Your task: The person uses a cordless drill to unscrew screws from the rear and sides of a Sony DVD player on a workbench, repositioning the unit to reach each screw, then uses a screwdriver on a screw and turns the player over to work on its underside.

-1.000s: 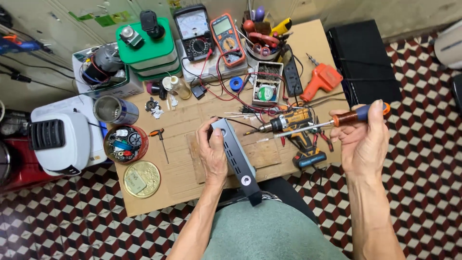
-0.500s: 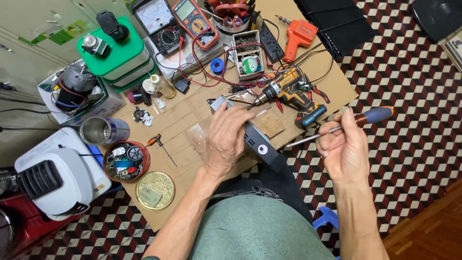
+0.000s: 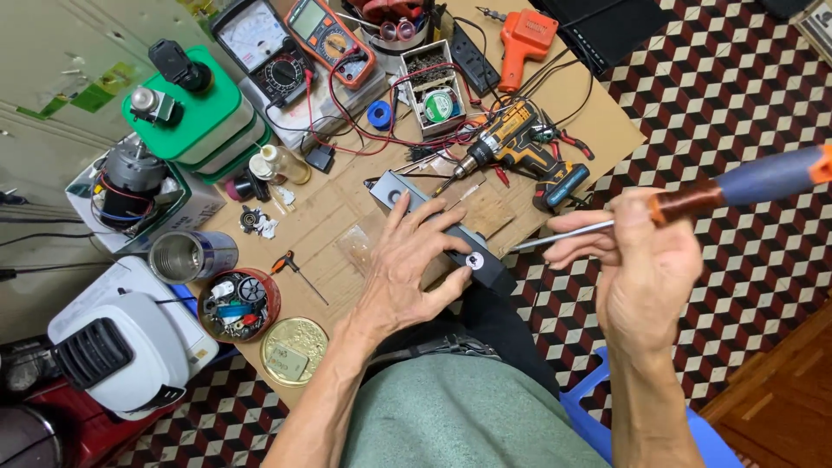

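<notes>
Two hands busy: your left hand lies flat, fingers spread, pinning grey box-shaped device at near edge of worktop, thumb beside round white spot on its end. Your right hand wraps screwdriver, shaft pointing at device, tip just short of it, not touching. Casing looks closed; no loose screws visible beside it. Judgement: early stage, driving or opening work on casing not yet begun.

Two multimeter screens, table's far edge
</notes>
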